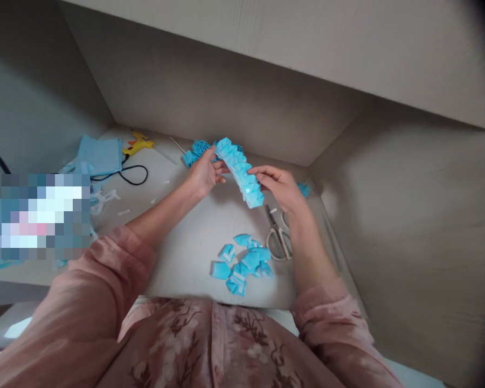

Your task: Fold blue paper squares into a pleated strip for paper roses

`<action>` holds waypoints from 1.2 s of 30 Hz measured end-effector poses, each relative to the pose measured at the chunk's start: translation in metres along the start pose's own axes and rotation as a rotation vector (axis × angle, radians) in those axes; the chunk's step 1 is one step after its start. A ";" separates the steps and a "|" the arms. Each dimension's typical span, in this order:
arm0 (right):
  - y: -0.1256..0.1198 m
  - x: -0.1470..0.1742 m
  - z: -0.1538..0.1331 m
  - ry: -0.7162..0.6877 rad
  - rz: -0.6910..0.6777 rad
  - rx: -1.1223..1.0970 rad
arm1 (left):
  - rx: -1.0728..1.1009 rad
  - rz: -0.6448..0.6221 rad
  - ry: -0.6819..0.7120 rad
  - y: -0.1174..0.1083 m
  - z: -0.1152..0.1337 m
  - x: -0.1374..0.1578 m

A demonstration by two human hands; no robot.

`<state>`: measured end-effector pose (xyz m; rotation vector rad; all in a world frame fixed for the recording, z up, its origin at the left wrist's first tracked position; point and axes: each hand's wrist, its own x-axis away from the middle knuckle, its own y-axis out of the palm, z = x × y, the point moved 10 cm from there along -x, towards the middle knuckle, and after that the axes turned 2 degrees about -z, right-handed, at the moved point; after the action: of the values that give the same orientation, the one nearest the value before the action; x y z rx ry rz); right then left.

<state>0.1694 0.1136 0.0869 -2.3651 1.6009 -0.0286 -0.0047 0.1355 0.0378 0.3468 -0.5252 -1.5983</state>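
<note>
A curved strip of overlapping folded blue pieces (238, 170) is held up above the white tabletop, between both hands. My left hand (205, 172) grips its upper left end, thumb on top and the other fingers partly curled beneath. On the right edge, my right hand (278, 186) pinches the strip around its middle between thumb and fingers. Below lies a loose pile of folded blue pieces (250, 261), some showing small white strips. Scissors with pale handles (281, 242) rest beside my right forearm, which partly covers them.
A yellow glue gun (139, 143) with a black cord lies at the back left, near a stack of blue sheets (100, 153). White scraps (105, 199) are scattered on the left. Blue cord-like material (201, 146) sits behind my left hand. Panels enclose the table.
</note>
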 end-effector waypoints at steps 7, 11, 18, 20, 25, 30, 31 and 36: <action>0.013 0.003 -0.012 -0.106 -0.112 -0.017 | -0.043 0.006 0.087 0.006 0.012 0.009; 0.011 0.004 -0.017 -0.163 -0.065 0.076 | -0.076 -0.022 0.104 0.010 0.014 0.012; 0.005 0.008 -0.044 -0.377 0.041 0.326 | -0.060 -0.023 0.097 0.013 0.011 0.013; 0.004 0.010 -0.051 -0.441 0.074 0.382 | -0.063 -0.021 0.097 0.014 0.009 0.013; 0.007 0.013 -0.058 -0.515 0.063 0.409 | -0.098 -0.042 0.079 0.016 0.002 0.013; -0.002 0.012 -0.048 -0.471 0.115 0.282 | -0.068 -0.059 0.086 0.020 -0.001 0.014; -0.005 0.010 -0.043 -0.440 0.144 0.261 | -0.060 -0.057 0.084 0.021 -0.001 0.014; -0.018 0.003 -0.021 -0.267 0.255 0.235 | -0.067 -0.059 0.080 0.027 -0.001 0.019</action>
<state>0.1829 0.1122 0.1106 -1.8885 1.6520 0.1386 0.0167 0.1158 0.0523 0.3766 -0.4027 -1.6479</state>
